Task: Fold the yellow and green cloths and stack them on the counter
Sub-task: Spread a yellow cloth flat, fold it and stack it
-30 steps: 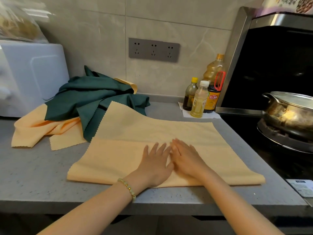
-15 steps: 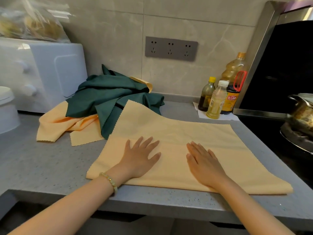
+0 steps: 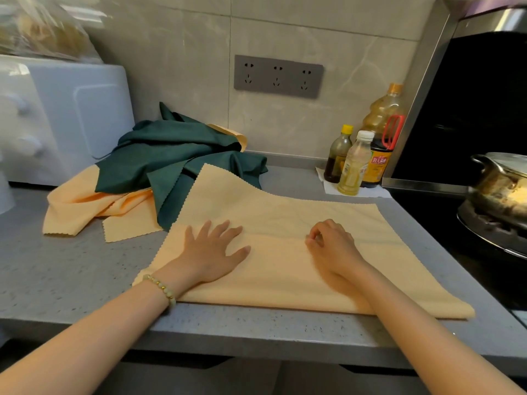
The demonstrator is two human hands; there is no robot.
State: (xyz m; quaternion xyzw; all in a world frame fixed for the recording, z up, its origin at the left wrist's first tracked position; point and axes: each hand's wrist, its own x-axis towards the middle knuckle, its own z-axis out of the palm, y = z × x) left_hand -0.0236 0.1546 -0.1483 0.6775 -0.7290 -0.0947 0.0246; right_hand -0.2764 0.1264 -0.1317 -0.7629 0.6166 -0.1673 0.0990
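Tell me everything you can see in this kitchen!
counter: one, speckled grey, along the front
flat yellow cloth: one, yellow, front of counter
green cloth: at least one, dark green, back left, bunched
crumpled yellow cloth: at least one, yellow, partly under green cloth
appliance: one, white, far left
socket panel: one, grey, wall
bottles: three, amber, dark, pale, back right
pot: one, metal, far right
bracelet: one, pale beads, left wrist
left hand: flat on flat yellow cloth
right hand: fingers curled, seems to pinch that cloth

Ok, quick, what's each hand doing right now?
Left hand: open, pressing flat on the yellow cloth.
Right hand: fingers curled, apparently pinching that cloth's folded edge.
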